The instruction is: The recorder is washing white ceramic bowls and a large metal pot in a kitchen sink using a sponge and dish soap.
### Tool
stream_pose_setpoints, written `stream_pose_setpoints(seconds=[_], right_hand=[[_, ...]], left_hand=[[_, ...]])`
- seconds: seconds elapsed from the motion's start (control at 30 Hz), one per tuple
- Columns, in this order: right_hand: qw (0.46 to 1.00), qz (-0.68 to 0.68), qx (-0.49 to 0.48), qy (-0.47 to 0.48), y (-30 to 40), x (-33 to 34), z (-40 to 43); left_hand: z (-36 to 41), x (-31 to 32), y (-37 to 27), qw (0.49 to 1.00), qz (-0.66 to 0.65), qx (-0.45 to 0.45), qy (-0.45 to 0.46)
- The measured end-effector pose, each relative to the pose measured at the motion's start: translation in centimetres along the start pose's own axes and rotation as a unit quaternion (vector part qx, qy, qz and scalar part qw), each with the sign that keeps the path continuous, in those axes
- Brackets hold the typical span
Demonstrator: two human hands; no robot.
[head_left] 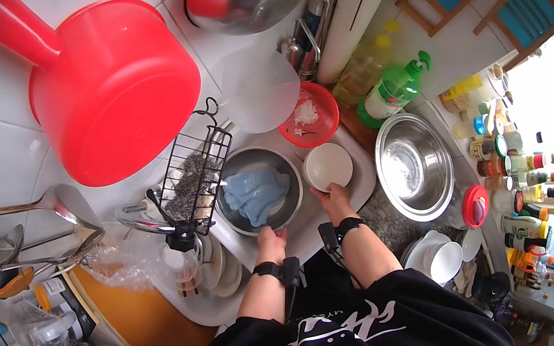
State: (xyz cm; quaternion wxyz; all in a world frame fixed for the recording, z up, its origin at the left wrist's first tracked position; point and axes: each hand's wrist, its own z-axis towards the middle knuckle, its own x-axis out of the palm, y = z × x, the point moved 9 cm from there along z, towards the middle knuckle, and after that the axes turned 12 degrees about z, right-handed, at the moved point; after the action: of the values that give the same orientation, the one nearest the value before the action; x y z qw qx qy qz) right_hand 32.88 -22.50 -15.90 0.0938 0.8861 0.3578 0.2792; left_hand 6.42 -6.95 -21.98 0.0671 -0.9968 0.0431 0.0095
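In the white sink stands a grey metal basin with a wet blue cloth lying crumpled in it. My left hand is at the basin's near rim and appears to grip it, though its fingertips are partly hidden. Just right of the basin, my right hand holds a white bowl by its near edge, thumb on the rim. Beyond that bowl sits a red plastic bowl with white scraps inside.
A black wire rack with scouring pads overhangs the sink's left. Stacked dishes stand near it. A large red dipper hangs close above. At right are a steel bowl, a green pump bottle and white bowls.
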Motion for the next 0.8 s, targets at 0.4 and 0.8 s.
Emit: stream_pose_setpoints(seconds=[0.4,0.8], right_hand=[[1.0,-0.011,0.021,0.014,0.3,1.4,-0.6],[0.989,-0.092,0.101,0.056,4.3,1.6,-5.0]], left_hand=[[0.9,-1.4,0.0,1.0,0.015,-0.009,-0.014],[1.2,-2.7,1.2,1.0,0.016,0.006,-0.001]])
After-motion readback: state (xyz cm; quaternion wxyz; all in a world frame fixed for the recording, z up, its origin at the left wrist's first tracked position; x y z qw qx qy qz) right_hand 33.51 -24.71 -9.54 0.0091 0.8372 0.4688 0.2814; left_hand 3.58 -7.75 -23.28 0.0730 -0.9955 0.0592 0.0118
